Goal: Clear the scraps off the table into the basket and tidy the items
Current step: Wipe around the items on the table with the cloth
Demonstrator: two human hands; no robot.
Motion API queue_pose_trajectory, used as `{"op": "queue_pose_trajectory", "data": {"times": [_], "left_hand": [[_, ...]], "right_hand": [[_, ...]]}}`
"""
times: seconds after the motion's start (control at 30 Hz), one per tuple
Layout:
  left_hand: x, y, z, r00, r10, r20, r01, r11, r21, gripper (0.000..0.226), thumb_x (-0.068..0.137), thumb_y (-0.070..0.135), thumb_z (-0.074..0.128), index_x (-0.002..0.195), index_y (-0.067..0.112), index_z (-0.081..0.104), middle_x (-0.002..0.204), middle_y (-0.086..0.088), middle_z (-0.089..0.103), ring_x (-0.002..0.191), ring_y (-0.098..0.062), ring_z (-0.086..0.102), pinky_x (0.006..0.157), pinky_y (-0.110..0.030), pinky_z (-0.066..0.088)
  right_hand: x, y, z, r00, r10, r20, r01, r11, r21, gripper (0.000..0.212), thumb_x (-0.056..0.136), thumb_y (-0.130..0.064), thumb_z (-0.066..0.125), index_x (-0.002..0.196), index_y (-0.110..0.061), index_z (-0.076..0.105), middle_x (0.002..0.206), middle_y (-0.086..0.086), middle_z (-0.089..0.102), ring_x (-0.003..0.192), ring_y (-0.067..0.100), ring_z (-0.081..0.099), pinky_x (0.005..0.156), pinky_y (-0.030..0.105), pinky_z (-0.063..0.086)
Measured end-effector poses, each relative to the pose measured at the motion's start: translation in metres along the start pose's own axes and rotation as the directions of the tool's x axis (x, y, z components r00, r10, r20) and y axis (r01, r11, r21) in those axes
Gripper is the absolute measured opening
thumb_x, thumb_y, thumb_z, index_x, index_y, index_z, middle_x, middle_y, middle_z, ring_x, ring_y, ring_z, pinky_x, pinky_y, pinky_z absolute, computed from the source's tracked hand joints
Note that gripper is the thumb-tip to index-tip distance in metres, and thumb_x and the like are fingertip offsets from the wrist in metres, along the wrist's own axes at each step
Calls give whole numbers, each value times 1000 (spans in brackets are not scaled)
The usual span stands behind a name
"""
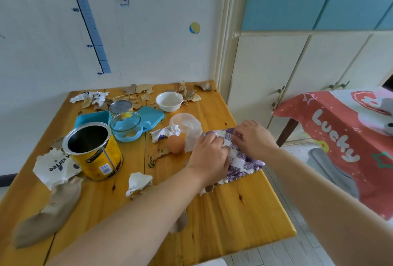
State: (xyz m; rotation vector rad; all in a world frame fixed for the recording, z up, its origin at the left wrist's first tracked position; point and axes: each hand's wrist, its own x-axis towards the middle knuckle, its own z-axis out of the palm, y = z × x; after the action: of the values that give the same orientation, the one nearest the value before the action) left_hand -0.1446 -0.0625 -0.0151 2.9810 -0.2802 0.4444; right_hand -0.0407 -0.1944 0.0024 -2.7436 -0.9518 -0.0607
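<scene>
A purple-and-white checked cloth (244, 162) lies near the right edge of the wooden table (234, 212). My left hand (209, 156) and my right hand (254, 138) both pinch the cloth, fingers curled into its folds. Torn brown and white paper scraps (138, 183) are scattered over the table, with a bigger brown piece (49, 208) at the front left and dry bits (138, 92) along the back. An egg (175, 143) sits just left of my left hand. No basket is in view.
An open yellow tin (93, 151), a small closed tin (121, 107), a glass bowl (125, 125) on a teal tray (153, 117), a white bowl (169, 101) and a clear plastic lid (185, 122) stand mid-table. Cabinets (297, 74) and a red blanket (340, 138) are right.
</scene>
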Motion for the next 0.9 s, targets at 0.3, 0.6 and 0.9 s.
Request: {"op": "queue_pose_trajectory", "data": {"times": [0.3, 0.6, 0.9], "left_hand": [[2, -37, 12, 966, -242, 86, 231, 966, 118, 42, 95, 33, 26, 131, 14, 40, 139, -8, 42, 134, -29, 22, 108, -51, 15], [4, -54, 11, 962, -261, 73, 244, 951, 189, 37, 93, 23, 28, 124, 17, 47, 137, -5, 44, 133, -26, 24, 107, -54, 4], [-31, -69, -12, 931, -309, -194, 320, 947, 26, 44, 92, 33, 33, 129, 13, 45, 132, -11, 51, 126, -31, 41, 101, -52, 34]], "right_hand": [[2, -24, 60, 989, 130, 76, -122, 988, -97, 62, 81, -71, 21, 137, -44, 27, 150, -2, 26, 139, 23, 12, 109, 47, 19], [7, -66, 74, 989, 109, -95, -112, 994, -19, 36, 92, -45, 33, 124, -37, 48, 130, 1, 44, 120, 27, 33, 91, 41, 29], [4, -66, 61, 986, 50, -156, -19, 981, 195, 27, 91, -32, 48, 114, -31, 63, 103, 0, 57, 100, 21, 49, 73, 30, 38]]}}
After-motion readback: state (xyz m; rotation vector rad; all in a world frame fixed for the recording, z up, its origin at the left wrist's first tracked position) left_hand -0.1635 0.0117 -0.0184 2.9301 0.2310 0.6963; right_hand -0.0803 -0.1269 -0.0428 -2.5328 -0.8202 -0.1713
